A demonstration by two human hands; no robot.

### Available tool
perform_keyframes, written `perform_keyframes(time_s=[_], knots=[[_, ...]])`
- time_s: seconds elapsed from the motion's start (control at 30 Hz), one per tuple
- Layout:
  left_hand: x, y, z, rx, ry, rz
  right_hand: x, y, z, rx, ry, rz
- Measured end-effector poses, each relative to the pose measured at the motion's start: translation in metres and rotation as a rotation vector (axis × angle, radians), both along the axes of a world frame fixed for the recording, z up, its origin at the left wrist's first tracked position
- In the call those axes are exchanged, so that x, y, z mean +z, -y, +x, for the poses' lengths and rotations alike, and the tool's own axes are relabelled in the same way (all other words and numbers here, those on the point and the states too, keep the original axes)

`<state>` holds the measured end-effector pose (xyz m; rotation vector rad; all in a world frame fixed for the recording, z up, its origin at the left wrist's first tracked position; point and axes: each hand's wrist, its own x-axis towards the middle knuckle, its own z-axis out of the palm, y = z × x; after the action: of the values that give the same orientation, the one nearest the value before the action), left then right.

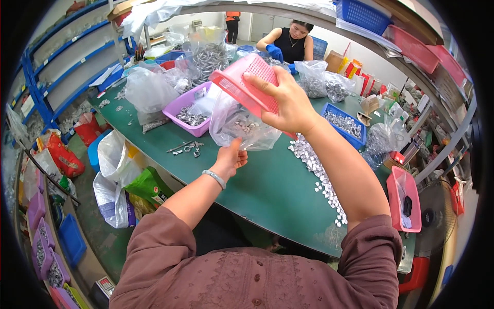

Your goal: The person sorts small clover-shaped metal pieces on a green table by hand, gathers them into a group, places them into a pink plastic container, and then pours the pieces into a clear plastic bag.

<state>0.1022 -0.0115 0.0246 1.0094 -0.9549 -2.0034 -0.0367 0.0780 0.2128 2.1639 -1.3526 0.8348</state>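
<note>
My right hand (289, 103) grips a pink perforated plastic basket (237, 86), raised and tipped on its side above the table. Below its rim hangs a clear plastic bag (263, 138) with small pale pieces (246, 126) inside. My left hand (231, 158) is closed at the bag's near lower side, its fingers curled and partly hidden. Under my right forearm, many small whitish-silver pieces (315, 164) lie strewn in a long band on the green table (257, 190).
Left of the bag stand a purple basket (177, 122) of metal parts and stuffed plastic bags (149, 90). A blue basket (345, 126) of metal parts sits to the right, a pink tray (404, 198) at the right edge. Across the table a blue-gloved person (293, 45) works.
</note>
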Motion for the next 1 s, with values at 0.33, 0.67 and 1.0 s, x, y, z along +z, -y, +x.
perform_keyframes(time_s=[0.33, 0.67, 1.0], knots=[[0.003, -0.037, 0.021, -0.423, 0.059, 0.061, 0.0, -0.041, -0.02, 0.055, 0.427, -0.33], [0.056, -0.094, 0.035, -0.247, -0.214, -0.215, -0.125, -0.085, 0.044, 0.416, 1.641, -0.122], [0.102, 0.081, 0.069, 0.168, -0.084, -0.166, -0.166, -0.249, -0.095, -0.045, 0.558, 0.67]])
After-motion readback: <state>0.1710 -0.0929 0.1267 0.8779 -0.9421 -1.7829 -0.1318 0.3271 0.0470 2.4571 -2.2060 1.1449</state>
